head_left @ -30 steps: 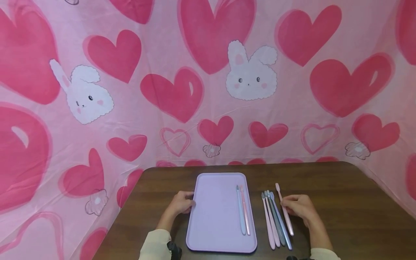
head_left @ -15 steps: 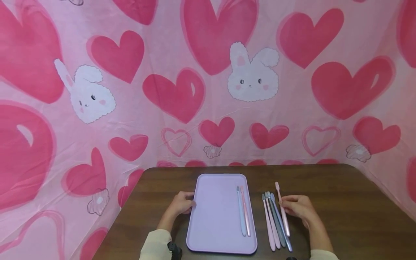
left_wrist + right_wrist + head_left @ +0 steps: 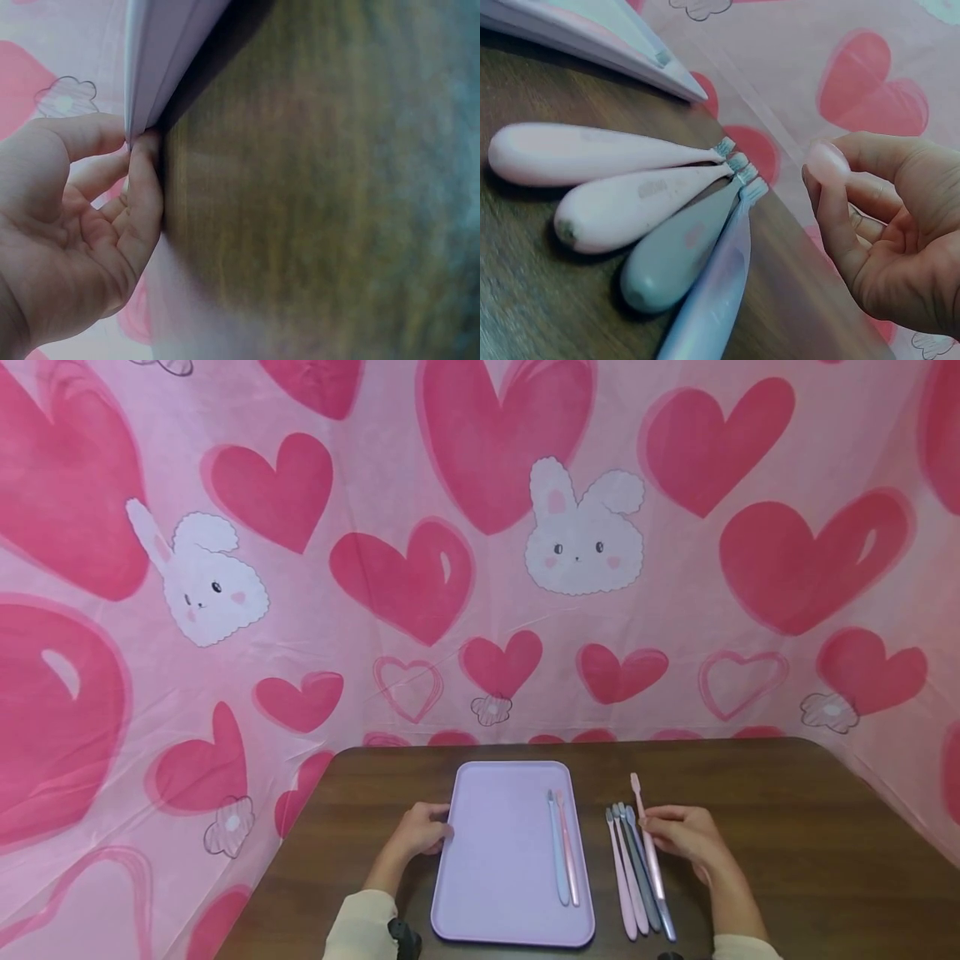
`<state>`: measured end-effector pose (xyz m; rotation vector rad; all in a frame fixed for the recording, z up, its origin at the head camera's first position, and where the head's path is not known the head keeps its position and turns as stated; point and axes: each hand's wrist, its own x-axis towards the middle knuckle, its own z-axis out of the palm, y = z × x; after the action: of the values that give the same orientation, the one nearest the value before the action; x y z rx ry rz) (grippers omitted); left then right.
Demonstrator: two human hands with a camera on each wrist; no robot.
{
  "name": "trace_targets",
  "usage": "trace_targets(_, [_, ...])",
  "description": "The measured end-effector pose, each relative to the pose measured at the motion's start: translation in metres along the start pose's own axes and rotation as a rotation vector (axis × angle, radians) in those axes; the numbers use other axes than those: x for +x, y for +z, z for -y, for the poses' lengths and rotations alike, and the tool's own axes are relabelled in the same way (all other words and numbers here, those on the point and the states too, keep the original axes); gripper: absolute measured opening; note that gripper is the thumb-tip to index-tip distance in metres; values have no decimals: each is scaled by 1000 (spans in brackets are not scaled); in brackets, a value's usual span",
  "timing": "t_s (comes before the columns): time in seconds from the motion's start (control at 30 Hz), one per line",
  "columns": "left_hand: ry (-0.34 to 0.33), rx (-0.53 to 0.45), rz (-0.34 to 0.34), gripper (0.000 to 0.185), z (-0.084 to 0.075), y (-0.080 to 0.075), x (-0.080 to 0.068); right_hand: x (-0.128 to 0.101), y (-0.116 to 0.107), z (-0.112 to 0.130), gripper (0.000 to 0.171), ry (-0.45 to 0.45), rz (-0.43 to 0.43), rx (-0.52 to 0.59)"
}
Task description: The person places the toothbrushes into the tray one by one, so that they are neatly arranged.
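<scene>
My left hand (image 3: pixel 423 831) pinches the left rim of a lilac tray (image 3: pixel 495 852); the left wrist view shows its thumb and fingers on either side of that rim. On the tray's right side lie a light blue toothbrush (image 3: pixel 558 860) and a pink toothbrush (image 3: pixel 570 868), side by side. Between thumb and fingers, my right hand (image 3: pixel 686 835) holds another pink toothbrush (image 3: pixel 636 783), bristle end away from me. Its handle crosses over a blue-violet toothbrush (image 3: pixel 667 928). Left of that lie a grey-green toothbrush (image 3: pixel 679 259) and two pale pink toothbrushes (image 3: pixel 600 155), heads close together.
Everything stands on a dark brown wooden table (image 3: pixel 810 843). Behind it hangs a pink cloth (image 3: pixel 480 602) printed with hearts and rabbits. The row of toothbrushes lies just right of the tray.
My right hand has shifted slightly left with the pink toothbrush, whose handle has swung from beside the row to over the blue-violet one. The left hand keeps its hold on the tray.
</scene>
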<state>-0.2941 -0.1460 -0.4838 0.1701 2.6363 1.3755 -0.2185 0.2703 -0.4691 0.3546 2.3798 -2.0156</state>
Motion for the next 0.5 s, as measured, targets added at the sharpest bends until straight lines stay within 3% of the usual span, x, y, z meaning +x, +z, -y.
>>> trace_targets(0.5, [-4,14,-5,50,-2,-1,-1,2,9,6,44,7,-3,-12])
